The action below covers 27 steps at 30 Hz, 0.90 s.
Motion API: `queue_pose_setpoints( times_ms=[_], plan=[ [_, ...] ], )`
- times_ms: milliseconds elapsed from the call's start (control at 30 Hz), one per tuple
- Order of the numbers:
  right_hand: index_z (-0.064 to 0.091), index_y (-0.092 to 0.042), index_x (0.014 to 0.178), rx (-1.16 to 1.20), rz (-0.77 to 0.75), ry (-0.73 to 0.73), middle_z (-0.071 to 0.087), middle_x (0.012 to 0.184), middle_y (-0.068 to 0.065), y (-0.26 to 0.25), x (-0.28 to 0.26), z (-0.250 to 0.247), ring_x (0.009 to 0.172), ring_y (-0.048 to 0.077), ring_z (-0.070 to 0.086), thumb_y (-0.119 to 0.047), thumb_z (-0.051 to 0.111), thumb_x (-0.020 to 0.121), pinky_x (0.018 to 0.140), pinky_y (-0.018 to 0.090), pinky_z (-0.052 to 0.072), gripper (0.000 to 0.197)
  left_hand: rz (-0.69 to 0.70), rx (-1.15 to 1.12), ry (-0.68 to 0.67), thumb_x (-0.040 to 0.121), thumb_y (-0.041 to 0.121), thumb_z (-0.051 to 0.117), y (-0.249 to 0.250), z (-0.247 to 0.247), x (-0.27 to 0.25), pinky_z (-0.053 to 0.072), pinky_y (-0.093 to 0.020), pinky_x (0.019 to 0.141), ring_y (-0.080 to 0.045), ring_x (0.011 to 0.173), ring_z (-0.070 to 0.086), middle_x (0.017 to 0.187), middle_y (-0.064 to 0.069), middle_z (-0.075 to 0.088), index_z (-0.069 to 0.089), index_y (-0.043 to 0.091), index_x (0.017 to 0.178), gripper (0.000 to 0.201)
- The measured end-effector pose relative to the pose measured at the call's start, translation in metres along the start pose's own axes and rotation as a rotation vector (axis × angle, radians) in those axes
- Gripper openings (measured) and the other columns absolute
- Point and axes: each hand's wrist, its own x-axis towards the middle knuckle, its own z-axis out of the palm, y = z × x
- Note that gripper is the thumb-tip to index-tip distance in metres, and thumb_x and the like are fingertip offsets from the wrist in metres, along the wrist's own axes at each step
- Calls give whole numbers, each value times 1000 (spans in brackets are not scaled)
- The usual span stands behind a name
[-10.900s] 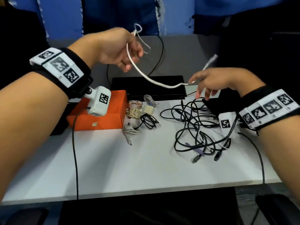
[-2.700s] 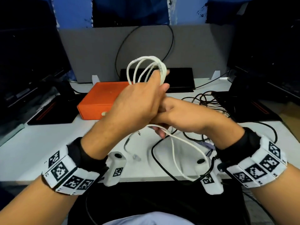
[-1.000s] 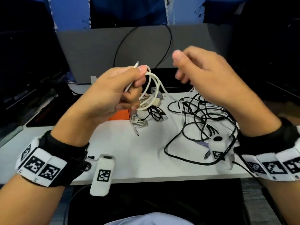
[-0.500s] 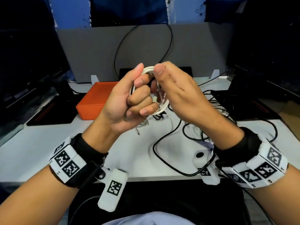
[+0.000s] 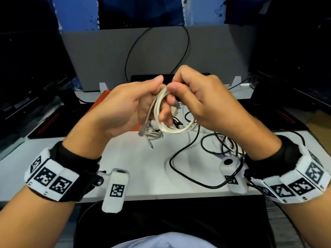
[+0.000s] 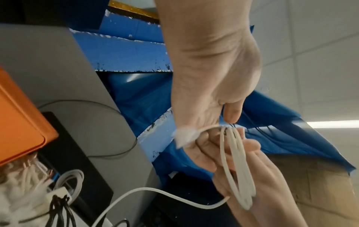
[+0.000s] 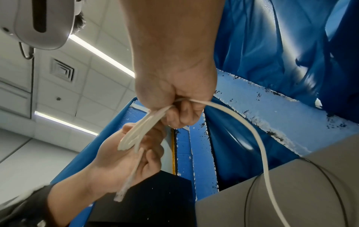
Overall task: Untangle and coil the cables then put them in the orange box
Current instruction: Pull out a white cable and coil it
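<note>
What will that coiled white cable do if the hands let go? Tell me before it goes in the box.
The white cable likely springs open: only the left hand and right hand hold its loops. It looks floppy and light; the free end droops. It would probably not roll.

White cable (image 5: 162,111); orange box (image 6: 17,113); black cables (image 5: 211,145); white table (image 5: 143,167); black-and-white checked wristbands (image 5: 52,181).

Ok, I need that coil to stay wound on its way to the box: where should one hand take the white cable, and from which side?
Judging by its shape, grip the white cable across the bunched top of its loops, where both the left hand and right hand pinch it, coming from above. The strands lie together there, while the lower loops and plug end hang free.
</note>
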Motion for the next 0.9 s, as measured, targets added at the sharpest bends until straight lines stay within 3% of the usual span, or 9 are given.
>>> queue_pose_setpoints(
  times_ms=[100, 167, 233, 300, 400, 567, 733, 833, 900],
  plan=[
    [53, -16, 94, -8, -28, -29, 54, 61, -4, -3, -1, 2, 57, 13, 52, -36, 48, 108, 50, 20, 35, 24, -39, -196, -152, 105, 39, 33, -3, 3, -3, 56, -39, 84, -20, 55, 56, 47, 4, 46, 60, 14, 78, 46],
    [54, -15, 95, -5, -59, 7, 55, 64, -4, -5, 0, 0, 61, 15, 54, -35, 47, 108, 53, 26, 39, 25, -34, -393, -212, 105, 41, 33, -6, 12, -1, 56, -34, 80, -12, 46, 50, 44, 10, 35, 57, 18, 75, 44],
    [55, -12, 95, -1, -101, 46, 58, 68, -1, -4, 1, -5, 64, 19, 54, -33, 46, 109, 58, 33, 42, 26, -18, -516, -225, 104, 43, 36, -8, 21, 2, 52, -28, 68, -9, 39, 35, 44, 10, 26, 55, 19, 74, 43],
    [55, -10, 95, 15, -134, 75, 56, 69, 2, -2, 0, -8, 64, 20, 51, -31, 44, 109, 59, 36, 42, 28, 17, -530, -202, 103, 43, 38, -8, 27, 4, 38, -23, 57, -9, 39, 22, 46, 11, 22, 53, 20, 73, 41],
    [57, -8, 103, 78, -162, 96, 52, 70, 5, 2, 1, -11, 63, 21, 48, -28, 39, 112, 61, 44, 43, 28, 100, -509, -138, 103, 41, 38, -5, 29, 5, 27, -22, 53, -8, 41, 16, 49, 10, 19, 56, 19, 78, 38],
    [63, -12, 115, 124, -151, 147, 58, 81, 16, 7, 5, -12, 71, 30, 55, -28, 36, 113, 66, 48, 45, 31, 228, -588, -148, 108, 34, 28, -1, 31, 4, 44, -21, 61, -9, 42, 23, 52, 8, 23, 61, 8, 103, 42],
    [60, -20, 122, 171, -60, 116, 48, 67, 19, 21, 9, -12, 54, 32, 45, -33, 35, 113, 49, 45, 41, 30, 403, -661, -120, 112, 29, 21, 19, 19, -2, 53, -30, 88, -8, 44, 35, 56, 7, 30, 47, -8, 135, 51],
    [55, -34, 137, 94, 8, -73, 50, 63, 6, 36, 10, 0, 45, 13, 47, -31, 39, 112, 47, 32, 41, 30, 562, -731, 47, 112, 23, 25, 30, 2, -5, 48, -44, 108, -14, 57, 62, 65, -2, 49, 50, -15, 130, 49],
    [50, -43, 143, 20, 50, -212, 54, 65, -6, 45, 9, 16, 51, 6, 50, -32, 42, 110, 54, 26, 42, 36, 632, -574, 263, 113, 18, 27, 28, -9, -4, 49, -45, 106, -17, 74, 71, 85, -7, 51, 63, -11, 113, 46]
  ],
)
